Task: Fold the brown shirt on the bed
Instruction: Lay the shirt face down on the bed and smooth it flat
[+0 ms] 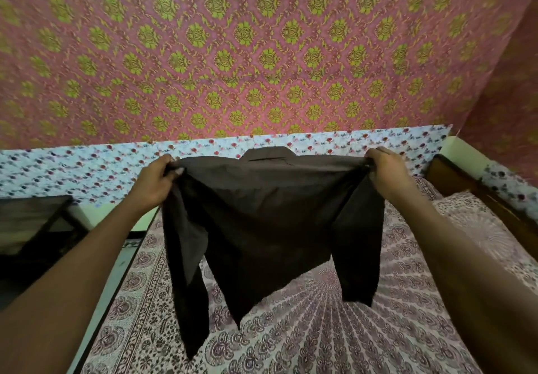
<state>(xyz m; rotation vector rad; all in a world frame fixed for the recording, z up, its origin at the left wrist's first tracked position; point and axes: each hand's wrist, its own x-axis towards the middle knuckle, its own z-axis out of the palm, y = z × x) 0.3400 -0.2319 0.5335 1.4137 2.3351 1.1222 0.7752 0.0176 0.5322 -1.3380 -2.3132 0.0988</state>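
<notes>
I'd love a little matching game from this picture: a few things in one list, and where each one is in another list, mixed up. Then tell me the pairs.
Things:
1. brown shirt
2. left hand
3. right hand
4. patterned bedsheet

Places or states:
A. grips the shirt's right shoulder
B. spread flat below the shirt
C. held up in the air, sleeves hanging
D. grips the shirt's left shoulder

Pairs: 1-C, 2-D, 3-A, 4-B
</notes>
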